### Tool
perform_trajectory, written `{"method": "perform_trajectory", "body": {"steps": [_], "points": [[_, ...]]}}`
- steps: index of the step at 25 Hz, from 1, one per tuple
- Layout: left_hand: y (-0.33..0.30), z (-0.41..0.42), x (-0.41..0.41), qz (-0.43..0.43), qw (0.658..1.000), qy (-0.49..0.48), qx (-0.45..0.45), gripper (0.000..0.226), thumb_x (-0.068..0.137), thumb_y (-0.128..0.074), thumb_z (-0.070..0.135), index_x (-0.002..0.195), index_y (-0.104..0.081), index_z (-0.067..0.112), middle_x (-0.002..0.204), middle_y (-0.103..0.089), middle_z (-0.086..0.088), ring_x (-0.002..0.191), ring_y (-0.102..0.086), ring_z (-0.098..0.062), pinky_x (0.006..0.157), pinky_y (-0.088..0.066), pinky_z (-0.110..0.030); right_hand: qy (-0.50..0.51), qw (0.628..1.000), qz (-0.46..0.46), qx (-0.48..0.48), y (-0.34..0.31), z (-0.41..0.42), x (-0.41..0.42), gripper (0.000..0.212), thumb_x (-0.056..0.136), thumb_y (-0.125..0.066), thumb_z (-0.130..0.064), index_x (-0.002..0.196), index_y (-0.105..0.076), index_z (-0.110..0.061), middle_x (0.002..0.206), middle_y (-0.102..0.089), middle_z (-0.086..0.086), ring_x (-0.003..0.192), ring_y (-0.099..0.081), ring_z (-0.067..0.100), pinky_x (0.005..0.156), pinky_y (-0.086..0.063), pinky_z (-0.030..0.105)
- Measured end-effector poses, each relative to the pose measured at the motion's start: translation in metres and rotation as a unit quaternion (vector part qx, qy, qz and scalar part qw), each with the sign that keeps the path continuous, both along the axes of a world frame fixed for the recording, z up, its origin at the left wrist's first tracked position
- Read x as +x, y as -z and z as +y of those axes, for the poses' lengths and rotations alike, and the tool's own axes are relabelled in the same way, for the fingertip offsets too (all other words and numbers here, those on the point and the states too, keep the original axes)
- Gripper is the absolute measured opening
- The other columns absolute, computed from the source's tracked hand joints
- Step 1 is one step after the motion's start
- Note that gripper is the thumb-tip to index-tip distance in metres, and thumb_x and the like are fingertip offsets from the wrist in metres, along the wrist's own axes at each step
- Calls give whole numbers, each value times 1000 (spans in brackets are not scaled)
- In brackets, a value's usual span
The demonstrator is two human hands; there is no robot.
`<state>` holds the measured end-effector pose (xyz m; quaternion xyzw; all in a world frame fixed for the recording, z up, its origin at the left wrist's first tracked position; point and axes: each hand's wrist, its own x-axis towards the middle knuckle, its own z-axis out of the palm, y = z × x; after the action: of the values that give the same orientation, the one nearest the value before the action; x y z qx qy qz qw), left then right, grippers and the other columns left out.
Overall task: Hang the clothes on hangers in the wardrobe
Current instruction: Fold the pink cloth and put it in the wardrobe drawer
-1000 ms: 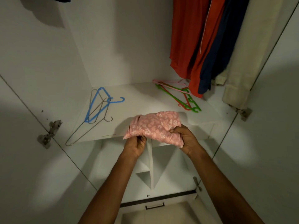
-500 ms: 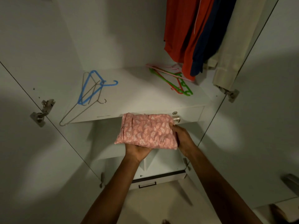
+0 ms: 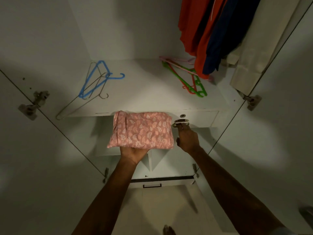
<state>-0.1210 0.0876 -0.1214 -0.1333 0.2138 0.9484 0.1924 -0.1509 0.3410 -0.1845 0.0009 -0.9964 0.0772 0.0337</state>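
Observation:
A folded pink cloth with a white leaf print (image 3: 142, 131) lies on my left hand (image 3: 133, 154), which holds it up from below just in front of the shelf edge; the fingers are hidden under it. My right hand (image 3: 188, 139) is off the cloth and reaches to the metal drawer handle (image 3: 182, 122), a finger hooked into it. On the white shelf (image 3: 144, 92) lie a blue hanger (image 3: 100, 78) with a wire hanger (image 3: 81, 106) at the left, and green, red and pink hangers (image 3: 186, 78) at the right.
Red and navy garments (image 3: 203, 31) and a cream one (image 3: 254, 48) hang at the upper right. Both wardrobe doors stand open, the left door (image 3: 42, 150) and the right door (image 3: 279, 133). A lower drawer (image 3: 152, 185) sits below, above open compartments.
The cloth came off the shelf edge and now lies level on my left hand alone. My right hand let go of it and moved to the drawer handle.

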Motion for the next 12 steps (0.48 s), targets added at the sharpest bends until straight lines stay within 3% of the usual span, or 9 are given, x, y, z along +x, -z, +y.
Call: {"method": "perform_trajectory", "body": {"steps": [3, 6, 12], "points": [[-1, 5, -2, 5, 1000, -16, 4, 85, 92, -42, 77, 149, -47, 15, 145, -57, -19, 129, -59, -42, 106, -45, -63, -18, 999, -10, 38, -1, 3, -5, 79, 67, -82, -13, 140, -53, -12, 141, -50, 11, 113, -61, 31, 72, -57, 40], [-6, 11, 2, 10, 1000, -27, -1, 83, 93, -42, 76, 148, -49, 14, 145, -57, -18, 134, -53, -41, 111, -40, -62, -26, 996, 4, 81, -2, 1, -3, 87, 62, -85, -19, 142, -50, -13, 142, -48, 17, 123, -53, 35, 89, -52, 44], [-12, 0, 25, 19, 999, -42, 15, 89, 81, -55, 72, 147, -49, 12, 146, -55, -20, 137, -48, -44, 116, -31, -65, 17, 1000, -17, -13, -16, -12, 0, 86, 63, -88, -19, 139, -48, -13, 133, -57, 14, 120, -55, 34, 94, -47, 42]]}}
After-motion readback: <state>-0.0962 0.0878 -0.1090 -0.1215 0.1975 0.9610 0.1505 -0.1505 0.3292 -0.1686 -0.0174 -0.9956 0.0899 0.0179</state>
